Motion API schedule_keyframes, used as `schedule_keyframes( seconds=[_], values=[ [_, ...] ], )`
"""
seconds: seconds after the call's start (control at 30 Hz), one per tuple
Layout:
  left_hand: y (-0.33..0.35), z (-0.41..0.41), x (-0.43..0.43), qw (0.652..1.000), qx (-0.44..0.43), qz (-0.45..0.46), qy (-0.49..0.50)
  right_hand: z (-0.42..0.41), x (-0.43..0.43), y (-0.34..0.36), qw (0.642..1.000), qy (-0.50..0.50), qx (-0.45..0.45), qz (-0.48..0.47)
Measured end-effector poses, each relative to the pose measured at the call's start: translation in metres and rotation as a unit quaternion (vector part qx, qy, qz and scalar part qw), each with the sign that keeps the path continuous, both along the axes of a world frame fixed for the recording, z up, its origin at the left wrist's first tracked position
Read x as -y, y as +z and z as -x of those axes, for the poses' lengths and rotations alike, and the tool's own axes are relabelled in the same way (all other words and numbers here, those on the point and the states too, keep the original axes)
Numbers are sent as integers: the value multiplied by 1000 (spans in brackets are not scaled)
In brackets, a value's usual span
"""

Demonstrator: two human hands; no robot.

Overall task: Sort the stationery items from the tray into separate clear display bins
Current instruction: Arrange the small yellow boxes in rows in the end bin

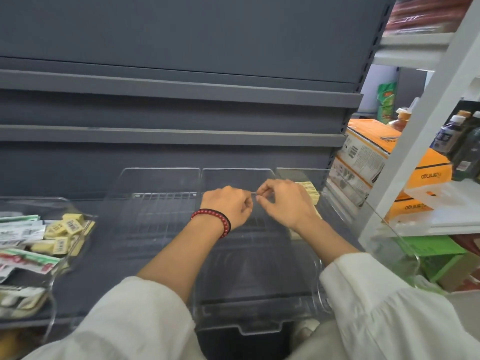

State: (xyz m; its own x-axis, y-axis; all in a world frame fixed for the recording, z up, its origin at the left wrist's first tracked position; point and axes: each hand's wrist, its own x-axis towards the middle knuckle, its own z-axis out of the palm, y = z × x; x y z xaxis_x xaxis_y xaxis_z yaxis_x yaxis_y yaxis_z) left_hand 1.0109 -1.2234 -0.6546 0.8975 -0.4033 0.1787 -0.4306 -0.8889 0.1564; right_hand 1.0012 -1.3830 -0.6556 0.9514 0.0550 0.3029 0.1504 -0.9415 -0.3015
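Grey shelving (181,87), orange boxes (370,136), bottles (445,137) at rt

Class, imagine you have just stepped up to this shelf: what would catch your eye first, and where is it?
The left hand and right hand sit close together, fingers curled, over the middle clear bin; whether they hold anything is unclear. A red bead bracelet circles the left wrist. At the left, a tray holds small yellow blocks and packets.

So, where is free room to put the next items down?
Free: the floor of the left clear bin, between the tray and the middle bin; also the middle bin's front half, nearer than the left hand and right hand. Crowded: the tray of erasers and packets, and the right bin, holding more erasers.
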Motion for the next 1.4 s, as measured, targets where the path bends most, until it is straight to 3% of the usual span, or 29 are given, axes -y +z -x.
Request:
schedule_keyframes(
  seconds=[0.23,0.5,0.73,0.97,1.07,1.23,1.4],
  values=[
    [5,2,-62,997,42,12,61,-13,-64,-3,994,54,25,97],
    [19,20,-166,979,89,50,178,-12,-131,3,991,130,30,22],
    [-3,41,-269,954,54,68,288,-9,-181,4,975,214,24,55],
    [-14,51,-310,936,52,91,336,-10,-226,5,960,270,42,65],
    [-18,52,-315,937,14,90,336,-12,-236,3,952,291,44,80],
    [-18,56,-316,929,-84,-27,360,-14,-234,-6,953,288,49,84],
    [-17,56,-316,930,-132,2,342,-15,-224,-15,953,284,42,98]
  ],
)
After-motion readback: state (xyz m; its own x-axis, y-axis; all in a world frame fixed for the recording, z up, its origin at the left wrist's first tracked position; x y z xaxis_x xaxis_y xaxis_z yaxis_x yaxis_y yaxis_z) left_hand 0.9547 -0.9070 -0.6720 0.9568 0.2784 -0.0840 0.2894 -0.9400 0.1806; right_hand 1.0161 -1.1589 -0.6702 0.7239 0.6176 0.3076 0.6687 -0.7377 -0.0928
